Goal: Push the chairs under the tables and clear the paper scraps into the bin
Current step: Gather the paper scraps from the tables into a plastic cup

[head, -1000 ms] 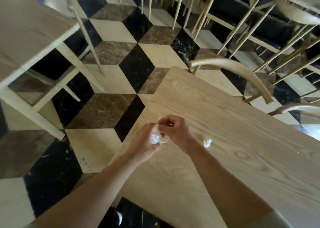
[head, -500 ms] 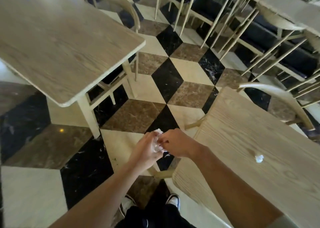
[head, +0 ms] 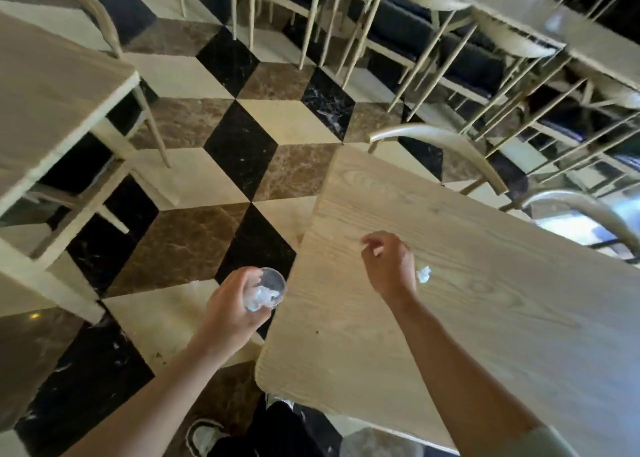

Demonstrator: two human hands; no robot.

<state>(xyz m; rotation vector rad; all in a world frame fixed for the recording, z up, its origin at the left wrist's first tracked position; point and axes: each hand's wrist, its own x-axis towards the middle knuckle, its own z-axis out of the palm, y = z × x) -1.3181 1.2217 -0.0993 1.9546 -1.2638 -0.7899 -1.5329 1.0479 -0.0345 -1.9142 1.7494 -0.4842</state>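
My left hand [head: 231, 309] grips a small clear cup [head: 267, 289] with crumpled white paper inside, held over the floor just left of the light wooden table [head: 485, 325]. My right hand [head: 388, 266] hovers over that table with its fingers loosely curled and nothing visibly in them. A white paper scrap [head: 424, 273] lies on the tabletop just right of the right hand. Two curved-back wooden chairs, one [head: 446, 141] nearer and one [head: 588, 210] further right, stand along the table's far side.
A second pale table [head: 52, 103] stands at the left with a chair [head: 86, 2] behind it. More tables and chair legs [head: 433, 40] fill the back. The floor is cube-patterned marble tile. My shoes [head: 204, 436] show at the bottom.
My hands were together around the cup. They have parted: the right hand moved right over the table toward the scrap, the left keeps the cup. The view swung back right.
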